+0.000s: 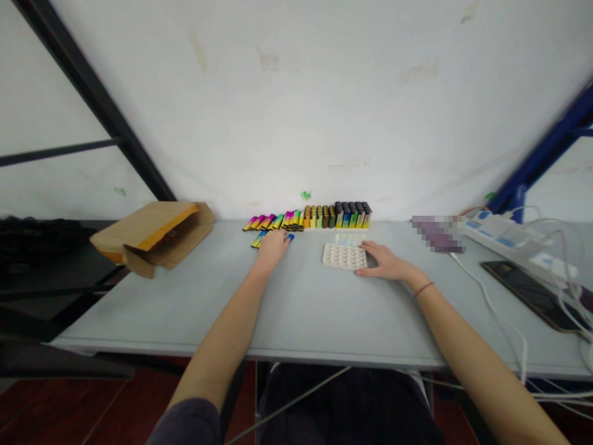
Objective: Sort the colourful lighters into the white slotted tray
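My left hand (273, 246) is at the lighters lying on the table, with its fingers curled down. A blue and gold lighter (290, 238) pokes out by its fingertips, and more lighters (258, 240) lie at its other side. Its grip is partly hidden by the back of the hand. My right hand (382, 262) has thumb and fingers around the right end of a white tray (343, 256) with rows of round cells, which rests flat on the table. Behind it, black-topped lighters (353, 215) stand upright in a block, beside gold-topped ones (319, 217).
Loose multicoloured lighters (271, 222) lie along the wall. An open brown paper bag (148, 232) lies at the left. To the right are a blurred purple item (438, 235) with a white cable, a power strip (514, 238) and a black phone (532, 293).
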### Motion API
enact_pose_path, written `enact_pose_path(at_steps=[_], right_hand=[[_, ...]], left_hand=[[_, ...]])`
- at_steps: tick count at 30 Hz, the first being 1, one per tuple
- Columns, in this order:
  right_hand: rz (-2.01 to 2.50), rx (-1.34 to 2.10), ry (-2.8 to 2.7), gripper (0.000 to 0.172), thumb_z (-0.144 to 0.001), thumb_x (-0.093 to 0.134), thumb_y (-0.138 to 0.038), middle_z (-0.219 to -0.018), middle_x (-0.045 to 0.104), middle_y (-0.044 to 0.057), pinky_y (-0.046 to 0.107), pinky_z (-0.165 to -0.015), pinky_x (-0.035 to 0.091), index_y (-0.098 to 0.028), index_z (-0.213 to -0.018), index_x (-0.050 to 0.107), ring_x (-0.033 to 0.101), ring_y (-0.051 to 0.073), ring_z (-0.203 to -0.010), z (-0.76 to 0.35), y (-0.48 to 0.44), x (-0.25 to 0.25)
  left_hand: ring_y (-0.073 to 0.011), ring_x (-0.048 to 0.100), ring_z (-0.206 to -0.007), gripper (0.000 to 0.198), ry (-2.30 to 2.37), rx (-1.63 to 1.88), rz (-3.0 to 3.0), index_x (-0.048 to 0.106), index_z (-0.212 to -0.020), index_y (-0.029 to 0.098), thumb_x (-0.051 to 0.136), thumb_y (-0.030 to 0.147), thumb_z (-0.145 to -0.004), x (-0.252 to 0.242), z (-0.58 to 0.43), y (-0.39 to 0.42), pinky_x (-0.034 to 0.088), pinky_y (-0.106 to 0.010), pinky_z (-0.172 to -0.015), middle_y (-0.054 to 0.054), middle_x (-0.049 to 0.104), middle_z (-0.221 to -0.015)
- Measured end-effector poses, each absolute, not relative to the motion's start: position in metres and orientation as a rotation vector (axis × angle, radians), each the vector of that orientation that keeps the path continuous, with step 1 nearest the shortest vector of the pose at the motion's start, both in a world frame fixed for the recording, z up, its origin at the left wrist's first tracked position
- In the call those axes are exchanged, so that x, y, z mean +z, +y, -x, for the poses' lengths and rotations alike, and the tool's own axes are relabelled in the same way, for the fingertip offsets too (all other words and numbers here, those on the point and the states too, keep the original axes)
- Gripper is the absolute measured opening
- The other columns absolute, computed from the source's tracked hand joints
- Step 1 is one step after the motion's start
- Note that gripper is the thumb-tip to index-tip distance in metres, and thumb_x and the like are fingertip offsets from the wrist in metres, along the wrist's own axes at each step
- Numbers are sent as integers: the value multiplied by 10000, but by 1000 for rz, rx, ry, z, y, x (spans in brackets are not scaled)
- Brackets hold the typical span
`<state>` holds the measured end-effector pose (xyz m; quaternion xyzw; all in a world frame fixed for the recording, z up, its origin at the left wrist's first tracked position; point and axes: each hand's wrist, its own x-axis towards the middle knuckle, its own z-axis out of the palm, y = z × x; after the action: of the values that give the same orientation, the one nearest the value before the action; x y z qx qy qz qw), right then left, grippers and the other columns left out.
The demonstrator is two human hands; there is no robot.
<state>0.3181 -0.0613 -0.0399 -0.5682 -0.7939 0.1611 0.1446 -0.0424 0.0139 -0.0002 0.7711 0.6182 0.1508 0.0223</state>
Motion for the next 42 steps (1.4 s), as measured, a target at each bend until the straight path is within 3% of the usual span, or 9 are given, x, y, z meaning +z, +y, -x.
enact_pose_path(at_steps=[5,10,14,17,21,26,29,32,42], right_hand=[[1635,432,-2270,1043,-749,714,-809,-1627,459,229,611,-1260,300,-154,-1537,520,396,445,-1520,-317,-60,-40],[1611,410,-2298,997,-791,690,-783,-1611,475,242,583,-1258,315,-126,-1523,528,419,430,-1509,-316,-60,-39],[1602,389,-2305,1001,-795,673,-791,-1608,474,253,605,-1244,328,-121,-1523,524,434,432,-1499,-317,-59,-41],[1597,383,-2295,1001,-790,677,-791,-1609,476,247,610,-1240,335,-126,-1523,528,435,439,-1497,-318,-59,-42],[1577,374,-2298,992,-797,669,-791,-1605,484,242,599,-1239,343,-127,-1521,531,444,435,-1491,-320,-57,-45],[1544,356,-2303,963,-805,666,-781,-1595,501,228,614,-1226,354,-152,-1521,530,446,433,-1489,-322,-54,-50],[1549,351,-2304,957,-808,662,-780,-1594,500,234,609,-1223,360,-145,-1513,535,455,430,-1484,-323,-53,-51],[1561,347,-2302,950,-813,659,-776,-1595,495,242,602,-1225,359,-134,-1504,539,456,426,-1484,-322,-53,-50],[1719,230,-2216,806,-808,709,-706,-1572,540,170,607,-1197,367,-237,-1456,609,478,430,-1454,-304,-66,-38]], left_hand=[[-296,710,-1048,319,1881,411,-2454,796,-1026,132,529,303,-989,-4,43,16,530,-366,-946,-173,780,-1065],[-289,717,-1046,270,1681,482,-2442,777,-1094,161,627,180,-870,-7,38,14,542,-369,-957,-139,790,-1091],[-292,694,-1113,257,1550,725,-2353,739,-1083,152,579,143,-883,-10,23,11,518,-397,-1032,-160,745,-1133],[-223,722,-927,269,1403,935,-2044,627,-1186,153,526,176,-937,-13,8,7,542,-386,-952,-126,709,-1115],[-107,624,-603,271,1154,963,-1587,476,-1226,212,527,249,-962,-15,-11,-2,515,-271,-714,29,646,-854],[-96,496,-508,196,1006,1011,-1321,554,-979,209,569,401,-948,-11,-24,-14,431,-219,-566,78,499,-614],[-95,496,-503,418,989,1065,-1234,579,-816,186,511,566,-975,-9,-29,-20,417,-215,-543,47,495,-575],[-96,517,-495,513,967,1148,-1140,541,-786,193,485,668,-971,-9,-33,-26,427,-217,-527,30,542,-591],[-70,250,-360,540,913,1032,-879,432,-647,223,423,663,-960,-4,-32,-25,247,-200,-399,87,308,-451]])
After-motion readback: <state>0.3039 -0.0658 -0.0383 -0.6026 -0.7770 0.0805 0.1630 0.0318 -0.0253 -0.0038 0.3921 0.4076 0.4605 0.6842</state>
